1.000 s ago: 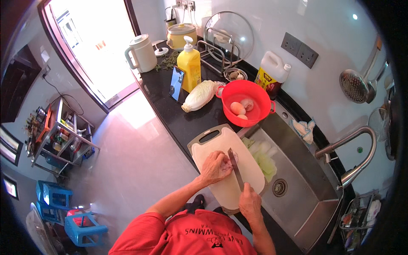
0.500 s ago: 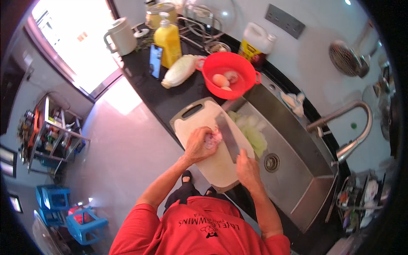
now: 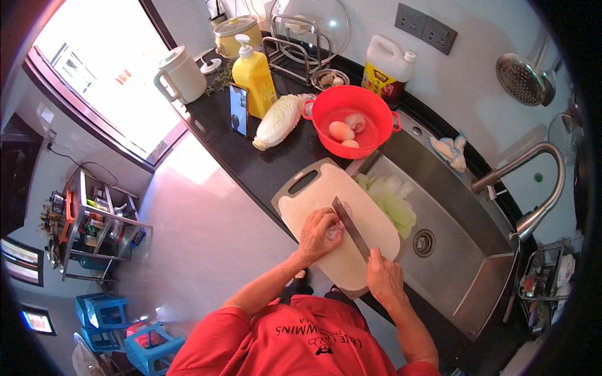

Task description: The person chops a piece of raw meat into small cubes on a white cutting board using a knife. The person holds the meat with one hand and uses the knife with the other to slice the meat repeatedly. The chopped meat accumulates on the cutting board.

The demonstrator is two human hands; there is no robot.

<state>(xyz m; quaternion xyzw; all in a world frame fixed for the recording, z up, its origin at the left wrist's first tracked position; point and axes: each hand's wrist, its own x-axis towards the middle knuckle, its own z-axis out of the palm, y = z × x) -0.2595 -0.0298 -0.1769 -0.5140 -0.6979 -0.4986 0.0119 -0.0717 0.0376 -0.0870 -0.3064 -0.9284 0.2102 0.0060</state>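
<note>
A pale cutting board (image 3: 301, 203) with a grey rim and handle slot lies across the counter edge beside the sink. On it, the curled fingers of my left hand (image 3: 316, 236) hold a small piece of pink raw meat (image 3: 335, 231). My right hand (image 3: 384, 279) is closed round the handle of a cleaver (image 3: 353, 232). Its blade stands nearly upright, right against the meat on the side away from my left hand. Beyond the blade, a thin pale slice (image 3: 347, 207) lies on the board. My fingers partly cover the meat.
A red basin (image 3: 323, 122) with several rounded, egg-like things stands beyond the board. Left of it are a napa cabbage (image 3: 279, 122), a phone (image 3: 238, 109) and a yellow pump bottle (image 3: 256, 81). Pale green leaves (image 3: 389, 200) lie in the steel sink (image 3: 454, 263), under a faucet (image 3: 549, 153).
The cleaver has gone from tilted, with its broad face showing, to nearly upright against the meat. My left hand still holds the meat. The whole view has shifted slightly.
</note>
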